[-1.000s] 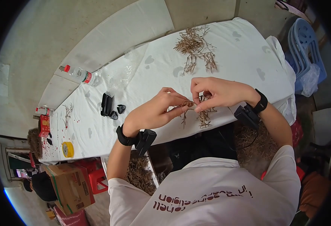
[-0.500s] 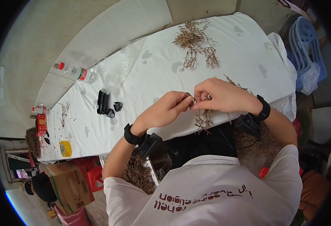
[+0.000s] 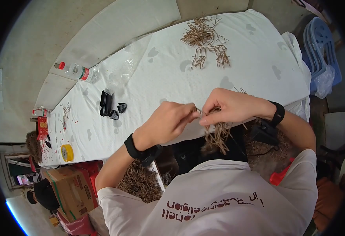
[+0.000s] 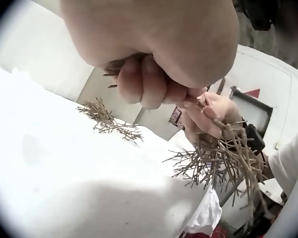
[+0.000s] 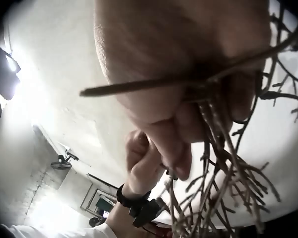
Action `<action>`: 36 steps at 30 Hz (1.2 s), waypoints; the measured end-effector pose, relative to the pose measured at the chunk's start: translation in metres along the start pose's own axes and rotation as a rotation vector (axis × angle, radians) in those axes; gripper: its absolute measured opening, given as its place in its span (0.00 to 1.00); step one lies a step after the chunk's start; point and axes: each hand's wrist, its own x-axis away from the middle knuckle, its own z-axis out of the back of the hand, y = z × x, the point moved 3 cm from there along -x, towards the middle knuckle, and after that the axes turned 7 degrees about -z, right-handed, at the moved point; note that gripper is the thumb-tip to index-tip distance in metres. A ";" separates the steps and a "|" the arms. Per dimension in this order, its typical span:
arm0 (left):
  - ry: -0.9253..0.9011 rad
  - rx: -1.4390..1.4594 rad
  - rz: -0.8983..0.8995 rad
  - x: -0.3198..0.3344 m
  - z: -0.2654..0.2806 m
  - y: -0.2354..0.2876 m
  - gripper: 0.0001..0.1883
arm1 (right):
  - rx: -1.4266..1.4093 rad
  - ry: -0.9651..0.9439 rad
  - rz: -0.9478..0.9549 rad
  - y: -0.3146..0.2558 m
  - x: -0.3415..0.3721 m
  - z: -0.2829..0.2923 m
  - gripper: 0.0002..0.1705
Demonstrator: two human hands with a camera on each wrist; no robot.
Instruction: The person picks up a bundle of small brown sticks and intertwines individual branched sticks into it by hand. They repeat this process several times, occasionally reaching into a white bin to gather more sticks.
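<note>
Both hands meet over the table's near edge. My right hand (image 3: 235, 107) grips a bunch of dry brown twigs (image 3: 218, 138), whose branching ends hang below its fingers. In the right wrist view, one thicker twig (image 5: 134, 88) crosses the palm and the finer branches spread downward. My left hand (image 3: 165, 121) has its fingers curled, its thumb and fingertips right at the right hand's fingertips. Short twig ends (image 4: 111, 75) stick out of the left fist in the left wrist view; the rest of them is hidden inside the hand.
A pile of similar twigs (image 3: 202, 35) lies at the table's far side. On the left are a black case (image 3: 106, 103), a plastic bottle (image 3: 76, 71), yellow tape (image 3: 66, 152) and a red box (image 3: 42, 128). Blue stools (image 3: 318, 47) stand right; a cardboard box (image 3: 72, 192) is lower left.
Both hands have come slightly nearer the body, and the twig bunch now hangs lower, past the table edge. The twig that dangled under the left hand is out of sight in the head view.
</note>
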 end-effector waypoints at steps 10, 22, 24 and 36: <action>0.040 -0.088 0.276 0.053 0.048 -0.019 0.14 | -0.063 0.108 -0.124 0.013 0.035 0.036 0.15; 0.417 0.130 -0.068 -0.010 -0.006 0.008 0.24 | -0.520 0.288 0.065 0.003 0.007 0.018 0.14; 0.395 0.173 -0.072 -0.012 -0.014 0.002 0.23 | -0.455 0.288 0.058 0.006 0.008 0.022 0.15; 0.373 0.654 0.233 0.000 -0.006 -0.004 0.13 | -0.222 0.256 -0.027 0.000 0.022 0.016 0.16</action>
